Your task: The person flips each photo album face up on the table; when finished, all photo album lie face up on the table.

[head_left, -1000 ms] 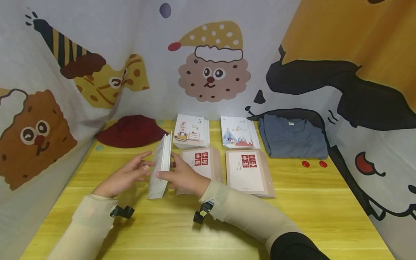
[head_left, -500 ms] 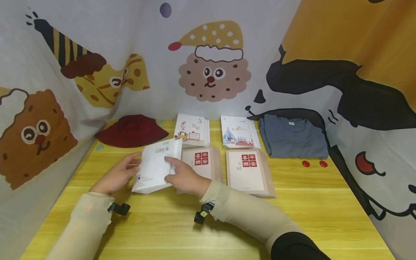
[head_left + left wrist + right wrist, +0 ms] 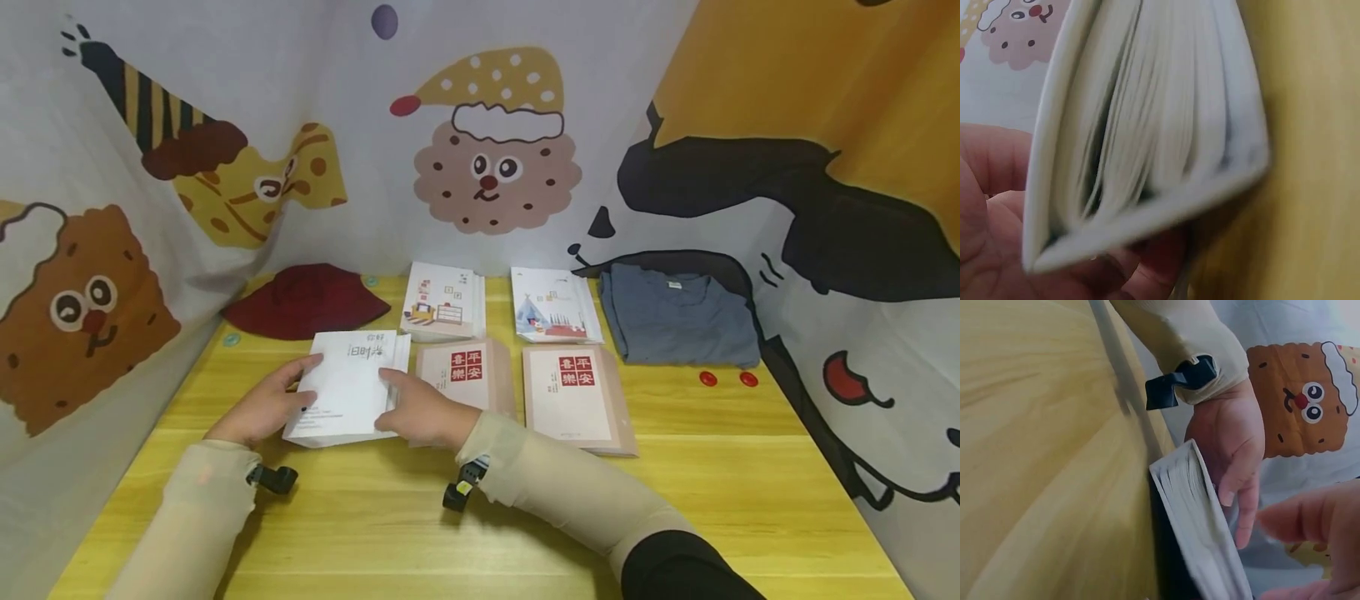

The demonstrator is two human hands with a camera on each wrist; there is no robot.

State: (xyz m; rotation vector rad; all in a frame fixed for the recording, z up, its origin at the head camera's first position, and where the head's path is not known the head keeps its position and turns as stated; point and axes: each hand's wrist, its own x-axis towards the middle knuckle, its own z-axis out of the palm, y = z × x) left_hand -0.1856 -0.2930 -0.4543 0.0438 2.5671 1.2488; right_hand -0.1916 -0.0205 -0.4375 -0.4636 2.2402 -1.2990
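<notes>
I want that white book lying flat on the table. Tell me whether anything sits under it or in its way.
Nothing visible blocks it. The white book is gripped by the left hand and right hand, its near edge almost on the bare table. The nearest brown book lies to its right, beside it.

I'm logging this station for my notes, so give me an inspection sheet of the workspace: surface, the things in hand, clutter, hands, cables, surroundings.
Surface: yellow wooden table.
Things in hand: white book, back cover up, nearly flat, left of the others.
Clutter: two beige books, two illustrated books, red hat, folded grey shirt, two red discs.
Hands: left hand holds the white book's left edge; right hand holds its right edge.
Cables: nothing seen.
Surroundings: cartoon-printed cloth walls on three sides.
</notes>
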